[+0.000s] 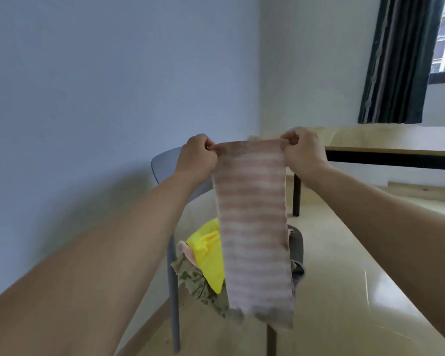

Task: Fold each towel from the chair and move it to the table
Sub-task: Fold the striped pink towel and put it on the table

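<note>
Hands: both raised in front of the chest, arms stretched forward, bare forearms.
Left hand (197,156): fingers curled, pinching the top left corner of the striped towel (254,227); knuckles up, back of the hand to the camera.
Right hand (303,152): fingers curled, pinching the top right corner of the same towel; level with the left hand.
Striped towel: held up by its top edge, hangs straight down as a long narrow strip, in the air above and in front of the chair (165,165); pink and white cross stripes, soft fuzzy weave, greyish frayed bottom edge; blurred.
Chair: grey, smooth curved backrest, thin legs; stands behind and below the hanging towel.
Yellow towel (208,255): on the chair seat, bright, smooth, crumpled, partly hidden by the striped towel.
Patterned towel (193,276): olive with dark spots, wavy edge, droops over the seat front, below the yellow one.
Pink cloth (188,250): small pale piece beside the yellow towel.
Table (396,152): light wood top, black frame and leg, to the right, well apart from the chair.
Curtain (401,60): dark, striped, top right by the window.
Floor (357,265): glossy beige tiles.
</note>
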